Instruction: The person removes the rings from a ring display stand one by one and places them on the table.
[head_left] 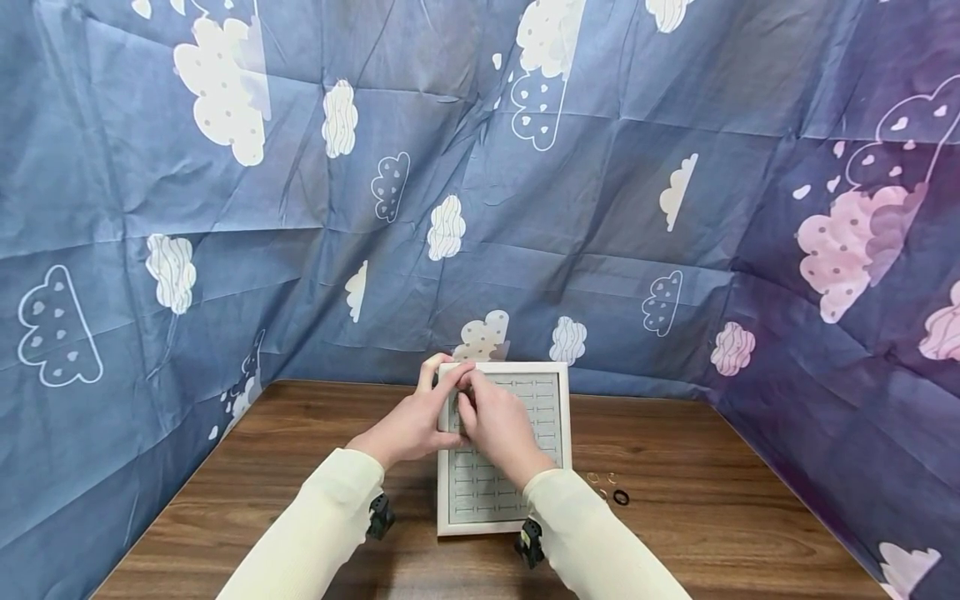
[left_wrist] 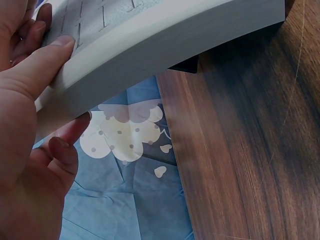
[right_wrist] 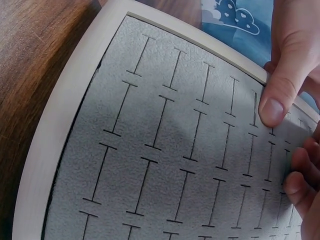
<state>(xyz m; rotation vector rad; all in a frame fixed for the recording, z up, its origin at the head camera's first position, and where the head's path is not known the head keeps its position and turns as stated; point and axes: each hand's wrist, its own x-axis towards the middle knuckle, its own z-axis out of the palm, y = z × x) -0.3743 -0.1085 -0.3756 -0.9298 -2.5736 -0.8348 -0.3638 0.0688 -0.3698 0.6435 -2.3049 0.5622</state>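
Note:
A ring display tray with a white frame [head_left: 565,417] and a grey pad [head_left: 487,504] of slits in rows stands on the table. My left hand [head_left: 408,429] grips its left side. In the left wrist view the left thumb [left_wrist: 52,57] lies over the frame's front and other fingers are behind. My right hand [head_left: 506,425] is at the pad's upper left, close to the left hand. Its curled fingertips [right_wrist: 299,190] show at the right wrist view's edge; whatever may be between them is hidden. To the tray's right lie a black ring [head_left: 627,499] and several thin gold-coloured rings [head_left: 592,482].
The brown wooden table [head_left: 712,508] reaches back to a blue cloth [head_left: 480,283] with cloud prints, which also hangs at both sides. A dark piece [left_wrist: 187,65] shows beneath the tray in the left wrist view.

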